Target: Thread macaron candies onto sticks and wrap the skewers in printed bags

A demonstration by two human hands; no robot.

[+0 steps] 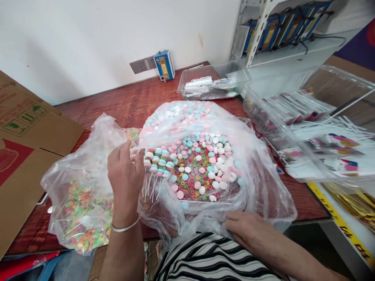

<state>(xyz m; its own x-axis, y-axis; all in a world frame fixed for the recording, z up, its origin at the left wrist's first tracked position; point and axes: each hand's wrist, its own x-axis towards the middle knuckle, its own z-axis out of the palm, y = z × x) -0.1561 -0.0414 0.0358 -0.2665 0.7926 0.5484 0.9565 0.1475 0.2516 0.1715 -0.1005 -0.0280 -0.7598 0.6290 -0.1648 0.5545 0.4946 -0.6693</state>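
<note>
Left hand (124, 177) is by candy skewers (159, 162), right hand (246, 227) on bag (263, 175).

Marshmallow bag (263, 187): thin plastic, wrinkled, glossy. Marshmallows (202, 170): matt, smooth. Tabletop (123, 99): glossy, wood-look. Carton (32, 195): matt cardboard.

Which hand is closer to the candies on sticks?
Left. The left hand is just beside the candies on sticks; the right hand is farther, at the near side of the big plastic bag.

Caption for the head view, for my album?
Left hand beside candy skewers, right hand at the near edge of a see-through bag.
</note>
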